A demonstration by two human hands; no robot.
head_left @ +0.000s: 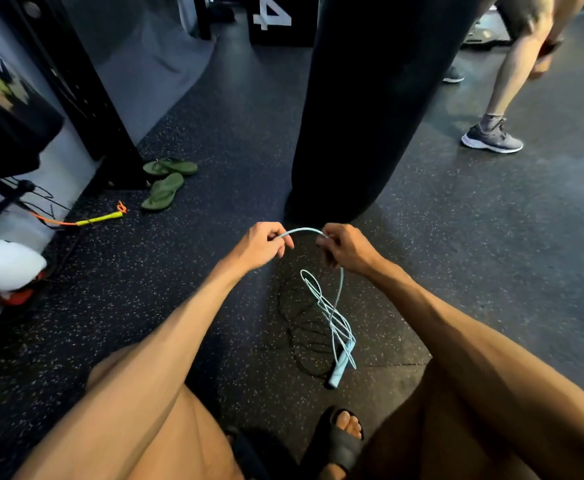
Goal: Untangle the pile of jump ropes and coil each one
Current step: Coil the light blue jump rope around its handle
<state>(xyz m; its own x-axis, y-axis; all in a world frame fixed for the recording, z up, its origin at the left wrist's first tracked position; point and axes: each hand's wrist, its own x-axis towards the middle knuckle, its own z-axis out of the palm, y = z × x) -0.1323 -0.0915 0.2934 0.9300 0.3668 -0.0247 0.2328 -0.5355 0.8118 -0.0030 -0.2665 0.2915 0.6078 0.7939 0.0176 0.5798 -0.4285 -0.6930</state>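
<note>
Blue rope [332, 317]: I judge it light, thin and limp with some springy memory, probably slick, so pinch it, don't palm it. Best hold is the cord itself, working toward the handle [341, 367]. My left hand [261, 245] and right hand [347, 247] are raised close together, the fingers [283, 239] of each pinching the cord, a short arch between them. The rest hangs off the right hand in loose loops. The handle is low over the black rope [297, 327], mid-floor [491, 271], well off its left edge.
</note>
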